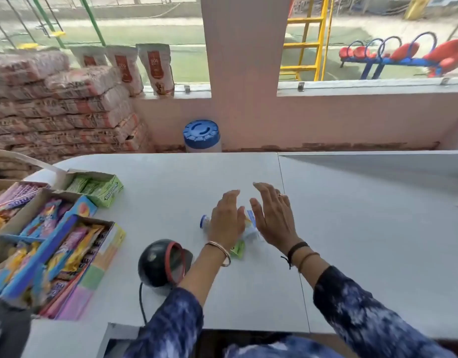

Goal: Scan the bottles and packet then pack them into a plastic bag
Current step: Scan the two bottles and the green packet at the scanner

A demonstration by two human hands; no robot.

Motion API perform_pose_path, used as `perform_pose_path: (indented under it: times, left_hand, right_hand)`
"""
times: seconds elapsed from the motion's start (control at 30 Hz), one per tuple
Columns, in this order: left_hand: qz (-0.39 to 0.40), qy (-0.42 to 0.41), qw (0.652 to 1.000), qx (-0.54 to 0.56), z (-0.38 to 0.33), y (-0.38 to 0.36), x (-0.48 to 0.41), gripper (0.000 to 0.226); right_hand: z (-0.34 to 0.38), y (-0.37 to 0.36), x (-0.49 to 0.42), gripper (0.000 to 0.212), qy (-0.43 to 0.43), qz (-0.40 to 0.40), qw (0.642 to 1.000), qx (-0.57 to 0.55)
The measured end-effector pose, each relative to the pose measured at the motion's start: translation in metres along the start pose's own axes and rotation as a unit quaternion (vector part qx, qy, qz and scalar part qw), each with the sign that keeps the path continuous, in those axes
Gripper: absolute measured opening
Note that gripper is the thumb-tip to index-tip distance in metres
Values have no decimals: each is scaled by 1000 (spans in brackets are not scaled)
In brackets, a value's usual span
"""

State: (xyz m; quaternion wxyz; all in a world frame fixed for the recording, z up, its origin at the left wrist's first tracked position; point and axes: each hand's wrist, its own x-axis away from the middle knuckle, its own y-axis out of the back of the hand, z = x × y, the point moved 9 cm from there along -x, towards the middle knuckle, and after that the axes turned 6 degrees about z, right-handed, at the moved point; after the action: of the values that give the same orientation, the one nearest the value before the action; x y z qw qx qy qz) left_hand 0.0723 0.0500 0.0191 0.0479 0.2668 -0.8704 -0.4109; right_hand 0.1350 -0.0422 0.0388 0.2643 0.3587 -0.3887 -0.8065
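Note:
Two small bottles lie on the white counter [377, 241]. One bottle [204, 223] shows its blue-rimmed cap just left of my left hand [226, 220]. The other bottle [250, 226], white with a blue and yellow label, lies between my hands. A green packet [237, 249] peeks out beside my left wrist. My left hand hovers flat over the bottles with fingers extended. My right hand [273, 215] is also spread, just right of the labelled bottle, holding nothing. A black round scanner [162, 263] with a red ring sits at the near left of the items. No plastic bag is visible.
Open cardboard boxes of candy and gum [55, 241] crowd the counter's left side. A jar with a blue lid [202, 136] stands behind the counter's far edge. Stacked sacks [60, 107] fill the back left, with a window wall beyond.

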Motion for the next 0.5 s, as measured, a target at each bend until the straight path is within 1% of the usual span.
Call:
perform_pose_path:
  times: [0.1, 0.13, 0.2, 0.27, 0.33, 0.37, 0.4, 0.43, 0.47, 0.5]
  left_hand:
    - [81, 44, 989, -117, 24, -27, -5, 49]
    - [109, 57, 982, -142, 31, -35, -5, 53]
    - [151, 76, 973, -158, 40, -48, -6, 60]
    - [154, 78, 973, -153, 41, -53, -12, 62]
    - [141, 95, 978, -120, 43, -51, -16, 65]
    - [139, 109, 980, -93, 44, -49, -15, 66]
    - [142, 117, 981, -65, 43, -48, -12, 69]
    - [145, 118, 982, -33, 41, -49, -10, 72]
    - [146, 109, 983, 0, 36, -49, -4, 75]
    - [144, 90, 985, 33, 29, -49, 2, 73]
  right_hand:
    - [-16, -30, 26, 48, -57, 50, 997, -17]
    - [-21, -43, 40, 52, -79, 83, 993, -11]
    - [-34, -64, 57, 59, -117, 123, 985, -17]
    - [-49, -75, 63, 61, -174, 154, 969, -84]
    - [-63, -76, 64, 61, -221, 141, 946, -190]
    - [-71, -71, 62, 58, -238, 112, 933, -245]
    - [-78, -63, 59, 56, -258, 76, 915, -302]
    - [-86, -55, 54, 54, -274, 45, 888, -365]
    - [-92, -49, 48, 55, -282, 28, 864, -417]
    - [-95, -43, 41, 57, -275, 27, 849, -451]
